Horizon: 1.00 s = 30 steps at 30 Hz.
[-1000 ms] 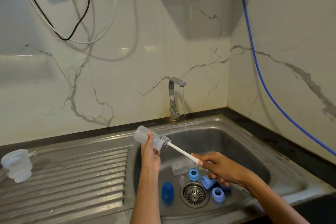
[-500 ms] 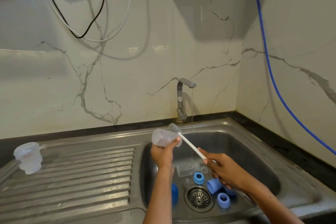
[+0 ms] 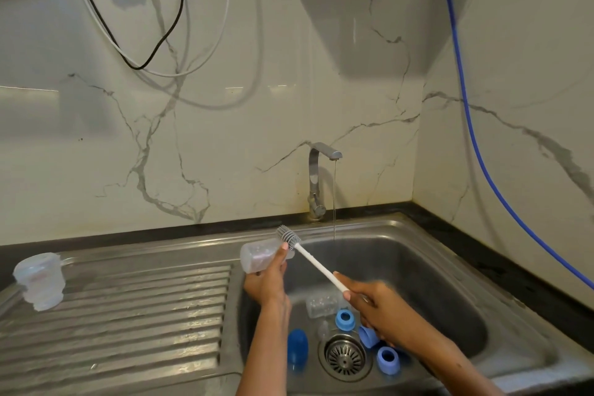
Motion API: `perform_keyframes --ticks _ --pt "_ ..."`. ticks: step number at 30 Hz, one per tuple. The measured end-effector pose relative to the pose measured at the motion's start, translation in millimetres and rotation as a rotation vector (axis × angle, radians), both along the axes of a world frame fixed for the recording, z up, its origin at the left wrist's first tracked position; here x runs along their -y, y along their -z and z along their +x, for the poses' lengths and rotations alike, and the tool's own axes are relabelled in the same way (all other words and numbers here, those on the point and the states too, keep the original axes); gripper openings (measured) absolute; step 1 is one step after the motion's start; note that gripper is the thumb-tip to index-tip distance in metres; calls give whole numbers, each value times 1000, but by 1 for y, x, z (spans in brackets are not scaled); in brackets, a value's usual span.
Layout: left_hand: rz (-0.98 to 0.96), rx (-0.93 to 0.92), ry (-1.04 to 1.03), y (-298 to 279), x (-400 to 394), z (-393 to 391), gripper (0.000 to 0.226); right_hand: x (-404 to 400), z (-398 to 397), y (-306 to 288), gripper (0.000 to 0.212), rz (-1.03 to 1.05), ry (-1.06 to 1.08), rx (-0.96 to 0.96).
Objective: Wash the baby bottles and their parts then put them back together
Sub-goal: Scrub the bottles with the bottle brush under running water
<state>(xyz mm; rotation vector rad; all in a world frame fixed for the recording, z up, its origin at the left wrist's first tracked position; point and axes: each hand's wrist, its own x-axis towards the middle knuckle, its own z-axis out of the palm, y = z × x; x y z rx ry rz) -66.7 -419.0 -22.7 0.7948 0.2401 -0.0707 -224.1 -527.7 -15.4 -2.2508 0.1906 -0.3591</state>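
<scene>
A: What was the person doing?

B: Washing. The left hand (image 3: 266, 283) held a clear bottle (image 3: 260, 256) on its side over the sink's (image 3: 456, 270) left edge. The right hand (image 3: 376, 302) gripped the white brush (image 3: 313, 262). Its bristles were outside the bottle, at its mouth, toward one o'clock.

A: What came next?

B: I think rinsing. The tap's (image 3: 318, 177) thin stream fell at about two o'clock from the bottle, with open room between.

A: Anything in the way?

B: Blue rings (image 3: 345, 320) and a blue cap (image 3: 297, 346) lay low by the drain (image 3: 345, 357). Another bottle (image 3: 40, 281) stood far off at nine o'clock.
</scene>
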Motion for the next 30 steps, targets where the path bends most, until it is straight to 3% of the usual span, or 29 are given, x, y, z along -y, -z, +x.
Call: perform_keyframes --ticks 4,11,17,30 --pt "26 27 4 0 2 -1 66 4 7 4 37 -110 16 18" --pt "38 36 -38 3 10 -7 66 2 15 4 41 -191 40 29" --pt "-182 -182 -56 6 6 -2 55 7 0 1 40 -174 -42 -14" --pt "-332 -228 208 -1 -4 -4 58 27 -31 -8 41 127 -37 -93"
